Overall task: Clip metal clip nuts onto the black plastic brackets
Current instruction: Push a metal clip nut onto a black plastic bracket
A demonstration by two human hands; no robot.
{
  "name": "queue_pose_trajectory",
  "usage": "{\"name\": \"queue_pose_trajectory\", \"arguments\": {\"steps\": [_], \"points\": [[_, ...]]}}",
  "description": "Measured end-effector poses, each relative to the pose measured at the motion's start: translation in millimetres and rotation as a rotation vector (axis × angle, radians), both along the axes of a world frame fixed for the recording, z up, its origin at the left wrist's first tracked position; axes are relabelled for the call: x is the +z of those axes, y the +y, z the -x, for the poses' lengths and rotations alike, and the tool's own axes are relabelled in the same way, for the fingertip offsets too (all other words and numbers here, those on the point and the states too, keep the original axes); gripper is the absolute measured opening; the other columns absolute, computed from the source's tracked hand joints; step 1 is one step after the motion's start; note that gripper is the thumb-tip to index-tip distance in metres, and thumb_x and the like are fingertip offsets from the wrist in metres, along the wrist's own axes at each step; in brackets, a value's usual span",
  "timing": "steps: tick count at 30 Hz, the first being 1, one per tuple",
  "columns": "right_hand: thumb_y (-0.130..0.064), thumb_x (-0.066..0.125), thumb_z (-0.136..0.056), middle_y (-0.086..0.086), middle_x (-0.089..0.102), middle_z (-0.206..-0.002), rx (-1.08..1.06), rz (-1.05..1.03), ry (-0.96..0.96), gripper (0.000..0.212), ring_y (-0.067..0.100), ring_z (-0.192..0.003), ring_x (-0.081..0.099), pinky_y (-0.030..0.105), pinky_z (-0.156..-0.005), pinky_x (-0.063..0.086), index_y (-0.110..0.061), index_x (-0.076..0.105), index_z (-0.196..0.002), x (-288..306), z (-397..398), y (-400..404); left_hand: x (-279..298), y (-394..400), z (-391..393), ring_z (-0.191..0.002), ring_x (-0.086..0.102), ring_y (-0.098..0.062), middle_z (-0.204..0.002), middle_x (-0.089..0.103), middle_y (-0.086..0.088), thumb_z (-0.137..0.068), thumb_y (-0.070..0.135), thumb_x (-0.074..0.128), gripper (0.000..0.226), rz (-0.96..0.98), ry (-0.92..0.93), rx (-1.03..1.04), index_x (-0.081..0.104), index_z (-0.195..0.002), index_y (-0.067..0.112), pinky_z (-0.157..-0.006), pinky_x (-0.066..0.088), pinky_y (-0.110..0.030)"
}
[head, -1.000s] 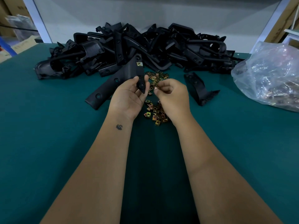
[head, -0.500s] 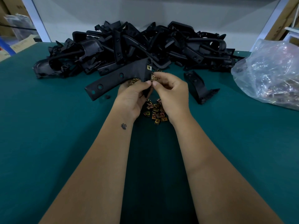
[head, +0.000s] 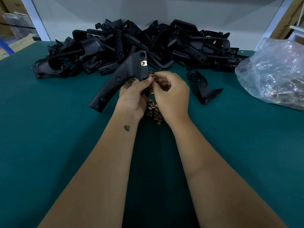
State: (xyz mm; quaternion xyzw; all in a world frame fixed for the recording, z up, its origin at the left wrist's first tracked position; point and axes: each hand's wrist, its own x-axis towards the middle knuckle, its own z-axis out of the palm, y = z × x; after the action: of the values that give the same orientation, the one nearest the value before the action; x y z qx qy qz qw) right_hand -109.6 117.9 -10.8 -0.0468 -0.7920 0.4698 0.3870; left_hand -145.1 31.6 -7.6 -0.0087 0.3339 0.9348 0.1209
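My left hand (head: 134,97) grips a long curved black plastic bracket (head: 121,78) by its right lower edge, lifted a little over the green table. One brass clip nut (head: 143,63) sits clipped near the bracket's upper end. My right hand (head: 171,94) pinches another clip nut (head: 153,77) against the bracket edge beside my left thumb. Loose clip nuts (head: 154,112) lie in a small heap under and between my hands.
A big pile of black brackets (head: 148,45) fills the back of the green table (head: 49,137). A single bracket (head: 201,87) lies to the right of my hands. A clear plastic bag (head: 276,74) of clip nuts sits at the far right.
The bracket has swung in my left hand, its long end dropping from level to angled down-left. My right hand stays at the bracket's edge with the clip nut.
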Motion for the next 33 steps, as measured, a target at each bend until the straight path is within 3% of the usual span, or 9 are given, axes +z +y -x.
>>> {"name": "queue_pose_trajectory", "arguments": {"steps": [6, 11, 14, 19, 21, 24, 27, 30, 33], "points": [[-0.005, 0.070, -0.085, -0.008, 0.069, -0.090, 0.024, 0.178, -0.016, 0.020, -0.001, -0.084, 0.064, 0.009, -0.075, 0.049, -0.009, 0.071, -0.105, 1.7, 1.2, -2.7, -1.0, 1.1, 1.1, -0.089, 0.070, -0.021, -0.107, 0.065, -0.015, -0.085, -0.014, 0.063, 0.060, -0.057, -0.023, 0.017, 0.043, -0.140, -0.002, -0.076, 0.061, -0.030], [-0.005, 0.072, -0.085, -0.005, 0.072, -0.087, 0.051, 0.270, -0.027, 0.012, 0.002, -0.082, 0.066, 0.011, -0.072, 0.049, -0.010, 0.074, -0.095, 1.0, 2.4, 0.1, -0.8, -0.2, 2.8, -0.079, 0.072, -0.018, -0.092, 0.069, -0.012, -0.086, -0.015, 0.061, 0.038, -0.044, 0.010, 0.002, 0.051, -0.117, 0.004, -0.070, 0.059, -0.027], [-0.004, 0.070, -0.086, -0.008, 0.072, -0.087, 0.081, 0.287, -0.032, 0.014, 0.001, -0.083, 0.067, 0.011, -0.072, 0.049, -0.012, 0.075, -0.096, 1.3, 2.6, 3.6, -1.3, -1.1, 3.6, -0.079, 0.072, -0.017, -0.087, 0.072, -0.010, -0.088, -0.013, 0.061, 0.042, -0.008, 0.033, -0.013, 0.049, -0.124, 0.003, -0.074, 0.060, -0.026], [-0.002, 0.070, -0.085, -0.007, 0.073, -0.090, 0.122, 0.341, -0.019, 0.018, -0.001, -0.085, 0.068, 0.010, -0.073, 0.050, -0.011, 0.076, -0.099, 0.9, 1.2, 5.6, -1.0, -2.5, 2.8, -0.092, 0.068, -0.020, -0.109, 0.066, -0.016, -0.090, -0.007, 0.062, 0.055, 0.053, 0.040, -0.074, 0.042, -0.142, -0.006, -0.083, 0.059, -0.027], [-0.003, 0.071, -0.085, -0.005, 0.073, -0.091, 0.121, 0.343, -0.027, 0.017, 0.002, -0.086, 0.068, 0.013, -0.075, 0.051, -0.011, 0.076, -0.098, 1.1, 1.4, 6.3, -0.5, -4.8, 3.6, -0.090, 0.068, -0.018, -0.103, 0.069, -0.013, -0.090, -0.008, 0.061, 0.043, 0.054, 0.073, -0.094, 0.050, -0.131, -0.006, -0.077, 0.058, -0.023], [-0.005, 0.072, -0.084, -0.005, 0.073, -0.090, 0.123, 0.332, -0.046, 0.015, 0.002, -0.086, 0.068, 0.013, -0.076, 0.051, -0.012, 0.076, -0.097, 1.6, 1.1, 6.7, -0.5, -7.9, 4.0, -0.081, 0.071, -0.014, -0.089, 0.074, -0.007, -0.089, -0.009, 0.060, 0.016, 0.084, 0.128, -0.102, 0.061, -0.100, 0.003, -0.071, 0.057, -0.021], [-0.007, 0.073, -0.084, -0.006, 0.073, -0.088, 0.128, 0.328, -0.060, 0.012, 0.001, -0.083, 0.068, 0.012, -0.074, 0.050, -0.012, 0.076, -0.095, 1.5, 0.3, 4.7, -0.1, -8.2, 4.3, -0.077, 0.073, -0.013, -0.080, 0.075, -0.007, -0.089, -0.011, 0.059, 0.017, 0.079, 0.148, -0.068, 0.062, -0.086, 0.006, -0.074, 0.058, -0.023], [-0.008, 0.073, -0.084, -0.011, 0.071, -0.083, 0.122, 0.322, -0.059, 0.009, -0.005, -0.077, 0.064, 0.008, -0.068, 0.047, -0.017, 0.074, -0.089, 0.8, -0.7, 2.4, 0.1, -6.3, 3.0, -0.078, 0.074, -0.015, -0.078, 0.075, -0.010, -0.089, -0.014, 0.057, 0.019, 0.004, 0.116, -0.048, 0.052, -0.100, 0.000, -0.073, 0.059, -0.025], [-0.009, 0.074, -0.084, -0.012, 0.069, -0.081, 0.109, 0.349, -0.057, 0.010, -0.007, -0.076, 0.063, 0.007, -0.068, 0.046, -0.019, 0.073, -0.087, -0.1, -1.9, 0.0, 0.6, -4.1, 2.5, -0.077, 0.074, -0.016, -0.078, 0.075, -0.012, -0.089, -0.016, 0.056, 0.040, -0.039, 0.087, -0.023, 0.043, -0.121, 0.004, -0.074, 0.060, -0.027]]}}
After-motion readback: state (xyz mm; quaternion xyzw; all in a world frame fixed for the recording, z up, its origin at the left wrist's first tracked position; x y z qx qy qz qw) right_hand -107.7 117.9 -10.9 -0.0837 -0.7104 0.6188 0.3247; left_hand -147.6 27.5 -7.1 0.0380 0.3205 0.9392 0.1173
